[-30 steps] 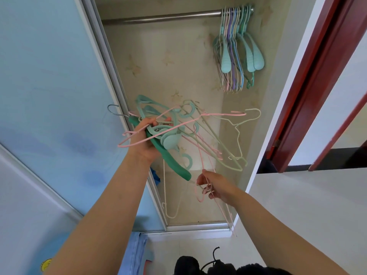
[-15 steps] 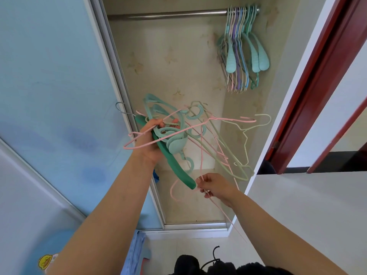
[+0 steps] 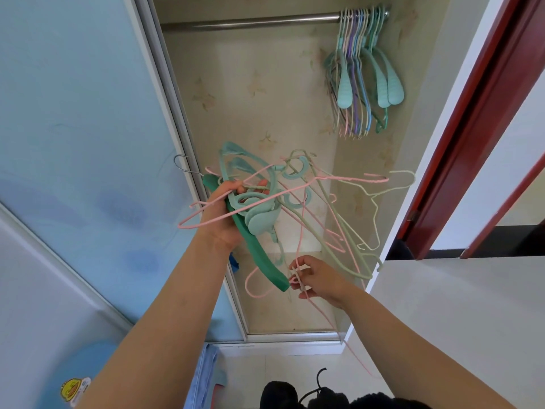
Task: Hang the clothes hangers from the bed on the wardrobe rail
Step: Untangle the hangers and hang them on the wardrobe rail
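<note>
With my left hand (image 3: 219,214) gripping the tangled bundle of hangers (image 3: 265,202) below the wardrobe rail (image 3: 250,21), my right hand (image 3: 317,278) now pinches a pink wire hanger (image 3: 256,286), its hook newly dangling free, nearly ready to hang.

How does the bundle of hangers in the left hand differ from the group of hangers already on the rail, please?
The bundle of hangers is tangled and splayed at all angles; the hangers on the rail hang parallel and tightly packed. The bundle is gripped by the left hand; the others hook over the rail at its right end. Both mix mint-green plastic and thin pink wire hangers.
</note>
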